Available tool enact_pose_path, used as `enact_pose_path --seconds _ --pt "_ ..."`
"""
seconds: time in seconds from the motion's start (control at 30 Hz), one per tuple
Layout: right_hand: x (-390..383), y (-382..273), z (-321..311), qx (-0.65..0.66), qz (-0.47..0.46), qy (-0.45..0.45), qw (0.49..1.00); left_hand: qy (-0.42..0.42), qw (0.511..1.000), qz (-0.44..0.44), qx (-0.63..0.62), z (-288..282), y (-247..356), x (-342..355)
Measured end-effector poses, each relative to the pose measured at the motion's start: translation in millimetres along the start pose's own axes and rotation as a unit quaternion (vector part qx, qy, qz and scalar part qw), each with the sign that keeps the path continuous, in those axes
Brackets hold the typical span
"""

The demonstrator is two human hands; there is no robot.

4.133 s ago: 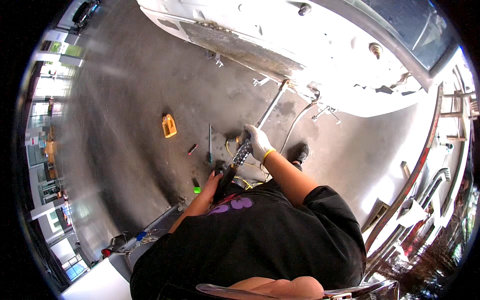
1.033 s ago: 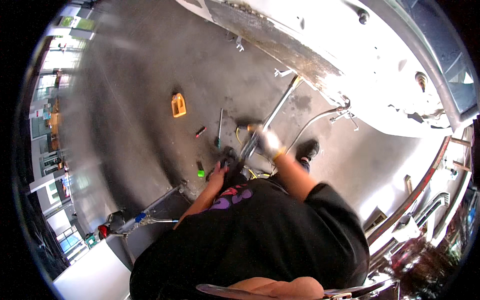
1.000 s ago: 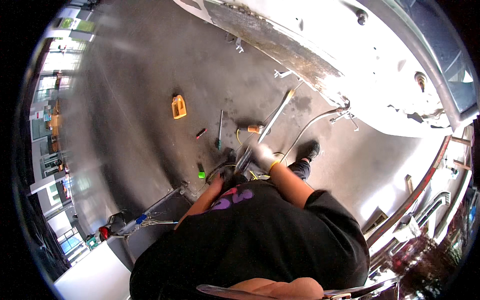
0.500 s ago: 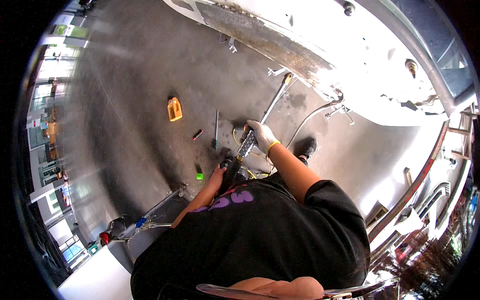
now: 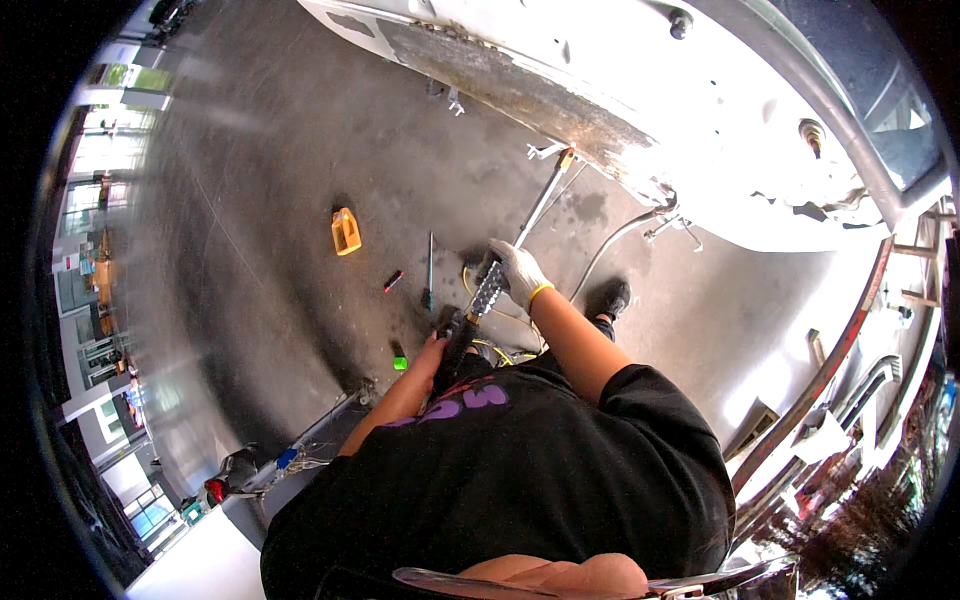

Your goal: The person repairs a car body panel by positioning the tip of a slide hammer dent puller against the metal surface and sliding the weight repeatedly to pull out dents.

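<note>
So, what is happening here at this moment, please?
A person in a black shirt stands on a grey concrete floor and holds a long tool with both hands. The gloved right hand grips its upper, perforated part, and the bare left hand holds the dark handle. The tool's thin shaft points toward the rusty lower edge of a white vehicle body. An orange container and a few small tools lie on the floor nearby.
</note>
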State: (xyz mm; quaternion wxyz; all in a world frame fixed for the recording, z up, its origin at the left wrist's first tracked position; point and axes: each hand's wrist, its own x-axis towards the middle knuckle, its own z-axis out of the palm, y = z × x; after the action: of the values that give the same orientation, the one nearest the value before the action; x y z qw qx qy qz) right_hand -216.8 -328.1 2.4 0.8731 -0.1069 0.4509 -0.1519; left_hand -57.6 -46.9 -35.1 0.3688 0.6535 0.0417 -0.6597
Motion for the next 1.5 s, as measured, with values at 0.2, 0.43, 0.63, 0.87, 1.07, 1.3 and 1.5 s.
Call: enact_pose_path --seconds 0.2,0.43,0.63,0.87,1.07,1.3,1.5 --pt "-9 22 3 0.117 -0.077 0.000 0.990 0.157 0.987 -0.006 0.025 8 7 -13" --pt "-1 -17 -3 0.004 -0.061 0.022 0.998 0.146 0.981 0.072 0.106 -32 -39 25" --pt "31 -92 -17 -0.075 -0.147 0.045 0.985 0.184 0.978 0.058 0.083 -50 -53 28" --pt "-41 159 -18 -0.489 -0.096 -0.060 0.865 0.082 0.982 0.083 0.148 -135 -117 3" --pt "12 99 -27 -0.084 0.024 -0.012 0.996 0.143 0.980 0.076 0.112 -109 -102 5" --pt "10 31 2 -0.051 -0.015 0.032 0.998 0.107 0.993 0.016 0.046 -51 -48 19" --pt "-9 5 5 -0.022 -0.006 -0.010 1.000 0.093 0.994 0.015 0.061 -29 -36 19"
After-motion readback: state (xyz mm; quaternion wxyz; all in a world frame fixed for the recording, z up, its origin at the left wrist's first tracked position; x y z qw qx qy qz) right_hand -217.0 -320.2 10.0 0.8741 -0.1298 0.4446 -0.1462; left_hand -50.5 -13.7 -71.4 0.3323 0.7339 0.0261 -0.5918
